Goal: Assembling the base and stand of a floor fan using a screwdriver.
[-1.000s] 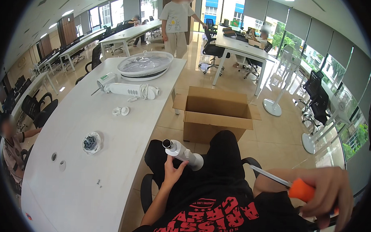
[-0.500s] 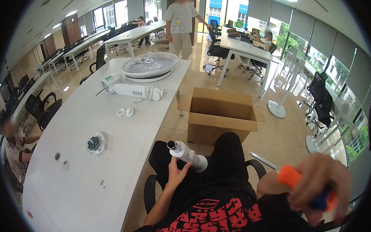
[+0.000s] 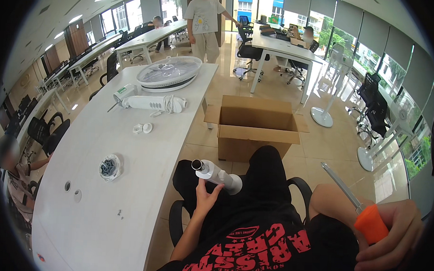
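My left hand (image 3: 206,196) grips a white tube (image 3: 211,170) with a dark ring at its upper end and a wider white foot. The tube lies slanted over my lap, with its dark end toward the table. On the right, my right hand (image 3: 395,237) is closed around a screwdriver (image 3: 372,224) with an orange handle, its metal shaft pointing up and left, away from the tube. The far end of the handle is hidden in my palm.
On the white table (image 3: 128,218) lie a round fan cage (image 3: 169,71), a white fan body (image 3: 149,103) with a coiled cord, small white caps (image 3: 142,128) and a round part in plastic (image 3: 110,167). An open cardboard box (image 3: 255,141) stands ahead. A person (image 3: 201,27) stands beyond the table.
My right hand has turned the screwdriver and moved it slightly right and down; its shaft now points up more steeply. My left hand keeps its hold on the tube. The whole view has shifted a little.
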A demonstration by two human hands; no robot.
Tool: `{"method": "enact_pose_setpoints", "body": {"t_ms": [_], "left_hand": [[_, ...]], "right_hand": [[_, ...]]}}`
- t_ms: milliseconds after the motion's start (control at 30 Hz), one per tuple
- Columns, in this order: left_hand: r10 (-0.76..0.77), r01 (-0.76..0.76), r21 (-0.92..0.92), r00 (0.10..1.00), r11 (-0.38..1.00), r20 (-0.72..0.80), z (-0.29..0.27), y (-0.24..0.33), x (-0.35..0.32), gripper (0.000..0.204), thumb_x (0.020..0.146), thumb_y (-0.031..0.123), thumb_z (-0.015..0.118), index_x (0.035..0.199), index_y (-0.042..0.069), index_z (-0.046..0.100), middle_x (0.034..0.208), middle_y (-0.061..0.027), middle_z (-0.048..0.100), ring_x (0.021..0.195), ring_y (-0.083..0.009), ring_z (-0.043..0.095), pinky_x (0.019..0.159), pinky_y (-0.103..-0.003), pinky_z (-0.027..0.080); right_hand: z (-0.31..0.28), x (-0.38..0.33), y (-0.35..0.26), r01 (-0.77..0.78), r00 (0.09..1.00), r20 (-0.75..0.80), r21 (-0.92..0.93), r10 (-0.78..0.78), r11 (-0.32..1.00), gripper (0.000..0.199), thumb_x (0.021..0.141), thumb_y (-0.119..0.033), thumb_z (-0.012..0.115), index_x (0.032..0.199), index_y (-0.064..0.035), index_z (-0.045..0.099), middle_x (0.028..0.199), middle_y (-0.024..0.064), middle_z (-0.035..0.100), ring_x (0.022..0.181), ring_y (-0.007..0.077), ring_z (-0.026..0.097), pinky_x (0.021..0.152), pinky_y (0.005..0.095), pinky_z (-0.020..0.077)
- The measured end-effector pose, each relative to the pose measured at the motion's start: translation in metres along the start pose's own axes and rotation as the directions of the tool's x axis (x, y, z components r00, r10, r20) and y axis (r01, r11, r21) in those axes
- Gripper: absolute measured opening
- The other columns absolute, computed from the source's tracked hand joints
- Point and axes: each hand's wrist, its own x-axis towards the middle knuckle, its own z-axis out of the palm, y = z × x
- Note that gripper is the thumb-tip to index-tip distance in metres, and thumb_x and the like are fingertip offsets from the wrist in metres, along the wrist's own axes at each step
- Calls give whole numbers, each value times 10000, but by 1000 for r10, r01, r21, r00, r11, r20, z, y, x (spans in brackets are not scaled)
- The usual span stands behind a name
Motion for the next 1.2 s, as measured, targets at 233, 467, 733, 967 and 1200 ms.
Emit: {"method": "enact_pose_setpoints", "body": {"t_ms": [233,467,733,967,1200], "left_hand": [[-4,4,12,1000,1000,-3,1,-2,-1,561,866,110,835,1314,-55,541,1168,-190,721,1118,-270,696,1004,-380,506],[-39,38,16,997,999,60,-4,-2,-1,587,886,70,804,1372,-42,495,1275,-169,649,1231,-265,619,1081,-398,458],[-34,33,10,996,999,86,0,-2,-4,659,911,97,781,1455,-31,431,1366,-188,586,1300,-284,570,1126,-413,415],[-58,51,62,990,997,125,-4,-5,-6,650,941,116,758,1471,-40,416,1409,-195,546,1338,-289,533,1147,-403,385],[-121,109,69,970,992,211,-10,-31,-18,669,977,186,732,1500,-46,385,1462,-190,498,1419,-285,448,1173,-405,344]], "right_hand": [[-4,14,64,350,843,141,588,-519,729,335,966,-213,706,1301,-216,685,1345,99,662,570,164,642,553,202,586],[-10,-25,-5,85,980,-190,95,-65,992,186,883,-17,769,1027,-95,680,607,144,627,504,247,628,504,385,576],[20,-238,163,-860,468,-141,-298,872,413,460,848,-238,851,1244,-53,708,1060,41,758,843,116,690,690,272,550],[53,-288,157,-998,9,216,67,976,-6,664,784,-347,909,1328,-42,681,1072,74,757,889,139,658,849,304,535],[57,-245,149,-951,222,65,-204,973,230,548,737,-374,925,1148,-63,739,887,112,748,774,252,690,756,337,531]]}}
